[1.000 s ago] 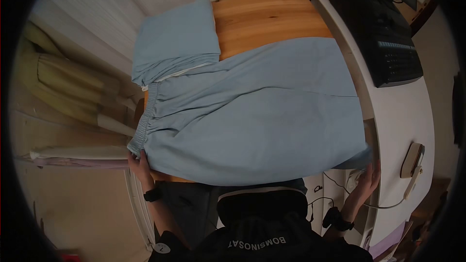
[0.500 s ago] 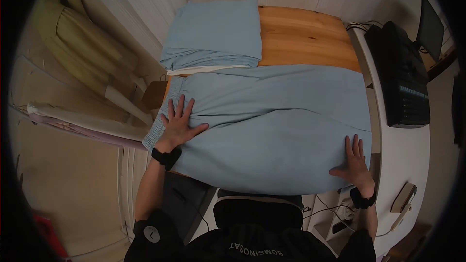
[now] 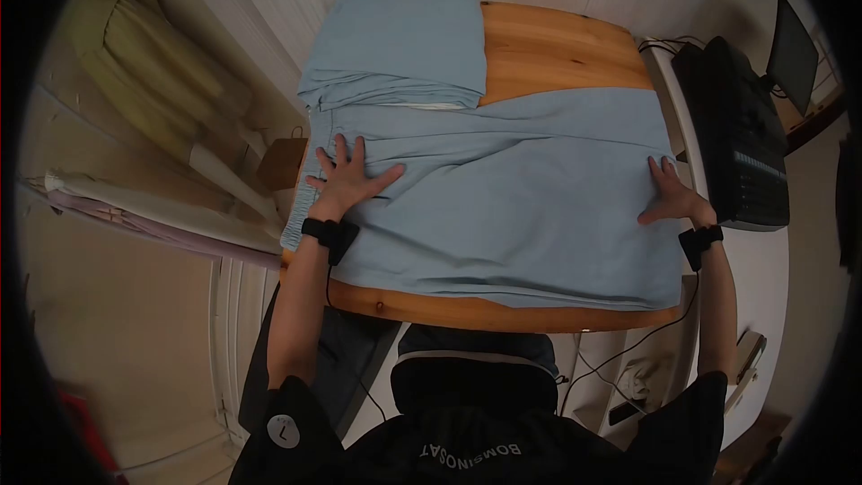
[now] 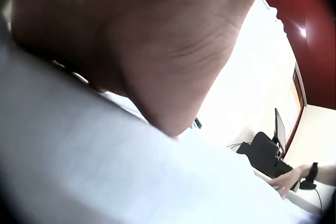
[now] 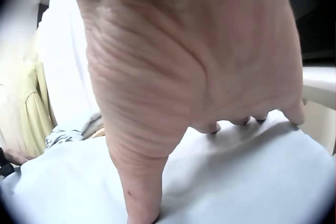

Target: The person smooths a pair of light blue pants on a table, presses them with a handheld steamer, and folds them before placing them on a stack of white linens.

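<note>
Light blue elastic-waist pants (image 3: 503,216) lie spread across a wooden table, their gathered waistband (image 3: 294,216) at the left and hems at the right. My left hand (image 3: 346,187) rests on them near the waistband, fingers spread and thumb pointing right. Near the hem, my right hand (image 3: 675,198) touches the cloth with fingers and thumb apart. In the right wrist view, the thumb and fingertips press the fabric (image 5: 220,182) while the palm arches above it. The left palm (image 4: 173,61) lies low over the cloth in the left wrist view, its fingertips mostly hidden.
A folded stack of light blue cloth (image 3: 395,45) sits at the table's back left. Bare wood of the table (image 3: 566,45) shows behind and along the front edge. A black keyboard-like machine (image 3: 732,144) stands on the white desk at right. Clothes (image 3: 162,224) hang at left.
My hands came from the near corners of the pants onto their top and then farther forward. The pants moved away from me, uncovering the table's front edge.
</note>
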`<state>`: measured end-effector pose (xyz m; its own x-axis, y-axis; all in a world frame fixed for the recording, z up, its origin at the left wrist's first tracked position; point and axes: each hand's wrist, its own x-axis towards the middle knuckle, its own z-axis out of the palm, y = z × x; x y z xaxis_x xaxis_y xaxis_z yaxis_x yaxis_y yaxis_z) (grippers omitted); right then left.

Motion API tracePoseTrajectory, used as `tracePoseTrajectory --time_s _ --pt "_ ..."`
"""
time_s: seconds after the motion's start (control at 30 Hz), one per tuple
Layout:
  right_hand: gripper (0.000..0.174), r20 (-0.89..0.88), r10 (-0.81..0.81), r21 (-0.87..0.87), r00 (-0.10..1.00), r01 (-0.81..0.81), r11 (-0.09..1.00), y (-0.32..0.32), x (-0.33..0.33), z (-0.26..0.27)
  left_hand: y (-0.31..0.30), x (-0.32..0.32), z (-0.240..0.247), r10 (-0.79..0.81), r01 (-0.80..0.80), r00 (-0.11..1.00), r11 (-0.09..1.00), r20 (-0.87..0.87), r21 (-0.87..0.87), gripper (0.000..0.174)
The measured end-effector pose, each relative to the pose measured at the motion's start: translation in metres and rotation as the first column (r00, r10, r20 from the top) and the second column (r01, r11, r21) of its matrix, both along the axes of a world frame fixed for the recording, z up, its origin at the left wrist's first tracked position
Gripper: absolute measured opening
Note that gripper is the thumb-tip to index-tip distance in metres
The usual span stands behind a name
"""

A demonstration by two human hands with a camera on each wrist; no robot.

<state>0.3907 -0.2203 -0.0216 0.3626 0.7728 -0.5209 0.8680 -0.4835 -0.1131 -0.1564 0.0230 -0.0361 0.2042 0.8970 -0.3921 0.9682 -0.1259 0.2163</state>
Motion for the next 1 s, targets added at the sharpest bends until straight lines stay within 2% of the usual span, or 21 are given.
tracePoseTrajectory --time_s 0.07,0.17,0.27,0.3,0.33,0.37,0.4,0.43,0.47,0.5,0.53,0.6,0.63,0.67,0.7,0.77,0.9,0.97,1.0 --pt "0.156 -0.009 -0.003 -0.030 1.000 0.003 1.000 -0.006 -0.004 0.003 -0.003 -0.007 -0.002 -0.013 0.014 1.000 1.000 0.027 -0.018 0.131" --pt "0.154 -0.034 0.037 -0.046 0.999 -0.039 0.998 -0.038 -0.022 0.017 -0.042 -0.034 -0.011 -0.132 0.138 0.989 0.986 -0.068 0.089 0.133" --pt "0.153 0.023 0.105 -0.100 0.994 -0.103 0.990 -0.047 -0.025 0.028 -0.066 -0.042 -0.007 -0.150 0.156 0.987 0.982 -0.061 0.103 0.132" --pt "0.146 0.117 0.151 -0.155 0.982 -0.132 0.979 -0.045 -0.028 0.031 -0.067 -0.042 -0.001 -0.145 0.150 0.988 0.983 -0.057 0.105 0.132" --pt "0.140 0.205 0.198 -0.213 0.959 -0.154 0.965 -0.042 -0.030 0.033 -0.064 -0.040 0.009 -0.144 0.148 0.987 0.987 -0.066 0.056 0.128" --pt "0.140 0.207 0.197 -0.210 0.958 -0.153 0.966 -0.032 -0.043 0.039 -0.058 -0.036 0.015 -0.147 0.148 0.986 0.989 -0.075 0.007 0.123" --pt "0.130 0.175 0.229 -0.073 0.958 -0.219 0.973 -0.017 -0.063 0.044 -0.049 -0.031 0.017 -0.151 0.152 0.986 0.988 -0.076 0.008 0.123" --pt "0.120 0.146 0.263 0.066 0.954 -0.275 0.959 -0.003 -0.086 0.048 -0.037 -0.026 0.017 -0.159 0.160 0.987 0.984 -0.022 0.075 0.116" --pt "0.111 0.035 0.267 0.170 0.963 -0.269 0.948 0.010 -0.110 0.049 -0.024 -0.022 0.017 -0.169 0.164 0.985 0.976 0.029 0.141 0.109" --pt "0.103 -0.076 0.278 0.273 0.957 -0.248 0.929 0.022 -0.134 0.047 0.002 -0.020 0.004 -0.175 0.169 0.984 0.975 0.025 0.140 0.109" --pt "0.105 -0.066 0.302 0.253 0.951 -0.276 0.927 0.033 -0.155 0.038 0.036 -0.021 -0.017 -0.238 0.225 0.944 0.971 0.226 0.082 0.105" --pt "0.107 -0.064 0.323 0.236 0.944 -0.300 0.924 0.042 -0.183 0.024 0.055 -0.014 -0.021 -0.279 0.292 0.866 0.956 0.414 0.033 0.100" --pt "0.112 0.018 0.343 0.216 0.939 -0.338 0.916 0.040 -0.194 0.018 0.053 0.000 -0.012 -0.173 0.176 0.965 0.984 0.195 0.003 0.099" --pt "0.118 0.100 0.361 0.189 0.927 -0.374 0.908 0.035 -0.202 0.013 0.054 0.007 -0.008 -0.054 0.054 0.998 0.999 -0.035 0.001 0.099" --pt "0.118 0.097 0.360 0.187 0.928 -0.372 0.909 0.026 -0.204 0.009 0.059 0.007 -0.010 -0.056 0.056 0.998 0.998 -0.036 -0.002 0.099" --pt "0.128 0.085 0.422 0.202 0.903 -0.430 0.880 0.010 -0.198 0.007 0.065 0.009 -0.018 -0.032 0.036 0.999 0.994 -0.031 0.104 0.101" --pt "0.132 0.095 0.398 0.236 0.913 -0.409 0.882 0.006 -0.186 0.002 0.053 0.018 -0.011 -0.064 0.066 0.998 0.992 -0.024 0.104 0.105" --pt "0.132 0.054 0.454 0.259 0.890 -0.451 0.854 0.013 -0.175 0.000 0.017 0.009 -0.004 -0.219 0.216 0.976 0.966 0.001 0.138 0.114" --pt "0.132 0.044 0.445 0.263 0.895 -0.440 0.859 0.019 -0.172 0.005 -0.004 0.007 0.003 -0.228 0.227 0.974 0.964 -0.009 0.136 0.114"
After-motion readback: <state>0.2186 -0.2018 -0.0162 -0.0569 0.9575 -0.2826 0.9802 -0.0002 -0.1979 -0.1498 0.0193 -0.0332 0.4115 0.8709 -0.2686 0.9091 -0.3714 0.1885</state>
